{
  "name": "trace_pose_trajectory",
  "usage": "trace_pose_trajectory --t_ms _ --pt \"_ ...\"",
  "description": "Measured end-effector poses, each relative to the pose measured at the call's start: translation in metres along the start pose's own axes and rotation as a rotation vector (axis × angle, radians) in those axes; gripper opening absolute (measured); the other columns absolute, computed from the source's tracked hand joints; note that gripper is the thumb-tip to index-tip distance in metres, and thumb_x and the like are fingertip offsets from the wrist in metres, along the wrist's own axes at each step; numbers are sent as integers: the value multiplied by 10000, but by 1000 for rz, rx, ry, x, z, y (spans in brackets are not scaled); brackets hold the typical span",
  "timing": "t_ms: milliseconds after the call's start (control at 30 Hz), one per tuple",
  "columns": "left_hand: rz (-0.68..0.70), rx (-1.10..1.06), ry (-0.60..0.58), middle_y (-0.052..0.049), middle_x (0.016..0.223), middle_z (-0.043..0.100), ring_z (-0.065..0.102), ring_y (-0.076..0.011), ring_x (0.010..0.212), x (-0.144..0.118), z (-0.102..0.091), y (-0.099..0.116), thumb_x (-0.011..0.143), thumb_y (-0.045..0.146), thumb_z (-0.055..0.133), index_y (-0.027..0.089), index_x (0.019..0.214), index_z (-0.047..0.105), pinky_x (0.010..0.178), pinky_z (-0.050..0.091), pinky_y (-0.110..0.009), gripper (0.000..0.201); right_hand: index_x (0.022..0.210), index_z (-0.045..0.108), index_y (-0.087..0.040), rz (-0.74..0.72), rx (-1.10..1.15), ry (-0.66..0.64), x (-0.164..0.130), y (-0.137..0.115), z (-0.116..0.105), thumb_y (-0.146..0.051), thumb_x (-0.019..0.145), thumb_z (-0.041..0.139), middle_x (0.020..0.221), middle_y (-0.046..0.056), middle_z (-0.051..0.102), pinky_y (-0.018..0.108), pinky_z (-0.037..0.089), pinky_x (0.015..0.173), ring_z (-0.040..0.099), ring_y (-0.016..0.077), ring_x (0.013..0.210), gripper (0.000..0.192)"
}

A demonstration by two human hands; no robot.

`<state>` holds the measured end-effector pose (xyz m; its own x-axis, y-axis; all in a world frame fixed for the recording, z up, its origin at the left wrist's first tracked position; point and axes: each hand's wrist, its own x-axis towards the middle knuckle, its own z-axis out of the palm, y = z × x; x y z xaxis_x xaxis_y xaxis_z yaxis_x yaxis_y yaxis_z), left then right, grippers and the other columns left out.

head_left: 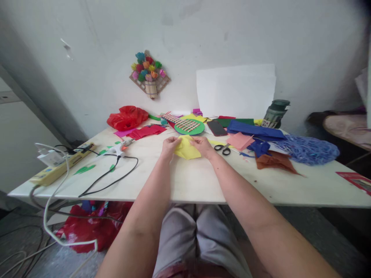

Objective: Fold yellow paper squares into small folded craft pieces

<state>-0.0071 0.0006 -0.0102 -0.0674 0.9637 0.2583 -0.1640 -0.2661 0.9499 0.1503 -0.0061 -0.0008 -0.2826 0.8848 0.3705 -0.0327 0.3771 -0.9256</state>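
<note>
A sheet of yellow crepe paper (188, 150) is held up just above the table, partly folded along its top edge. My left hand (171, 146) pinches its left side, thumb and fingers closed on it. On the other side my right hand (203, 146) grips the paper's upper right edge. Behind the paper lies a green disc (199, 129) with a lattice of thin striped sticks (187, 123) on it. Black-handled scissors (222, 148) rest to the right of my right hand, near a stack of salmon paper (240, 141).
A white glue gun (118, 148) with a looping black cord and a yellow power strip (62, 164) are on the left. A phone (216, 128), blue paper (255, 130), brown paper (275, 162), blue shredded strands (311, 150) and a dark bottle (274, 114) stand or lie rightward.
</note>
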Motion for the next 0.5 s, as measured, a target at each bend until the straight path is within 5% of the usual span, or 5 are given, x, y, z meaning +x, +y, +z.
trace_pose_trajectory --t_ms 500 --pt "-38 -32 31 -3 514 572 512 -106 454 2 0 -1 515 335 669 126 604 550 450 386 -212 257 970 637 -120 -54 -72 13 2 4 0 -300 669 558 921 67 644 293 458 696 581 183 821 360"
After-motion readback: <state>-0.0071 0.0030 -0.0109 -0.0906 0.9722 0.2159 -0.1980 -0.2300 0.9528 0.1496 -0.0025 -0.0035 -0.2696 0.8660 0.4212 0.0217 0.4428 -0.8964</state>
